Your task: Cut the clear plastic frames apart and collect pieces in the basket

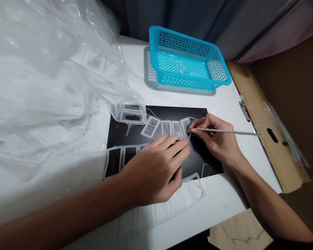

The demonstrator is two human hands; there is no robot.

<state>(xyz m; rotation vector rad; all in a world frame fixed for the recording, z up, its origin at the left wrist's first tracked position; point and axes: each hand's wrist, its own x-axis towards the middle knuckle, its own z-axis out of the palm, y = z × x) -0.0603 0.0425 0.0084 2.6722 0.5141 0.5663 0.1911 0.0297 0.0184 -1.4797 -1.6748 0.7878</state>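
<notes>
A strip of joined, translucent white rectangular frames (166, 127) lies on a black mat (198, 156). My left hand (159, 166) rests on the mat, palm down with fingers stretched out, the fingertips pressing by the strip's near edge. At the strip's right end, my right hand (216, 137) pinches a thin, pale stick-like tool (229, 131) whose long end points right. Its tip meets the last frame; the exact contact is too small to make out. Another similar strip (115, 147) runs under my left hand and over the mat's front edge.
A blue perforated basket (190, 78) stands behind the mat on the white table (135, 86). Crumpled clear plastic sheeting (54, 69) fills the left side. A small metal tool with red (245, 110) lies near the right edge, beside a wooden board (250, 90).
</notes>
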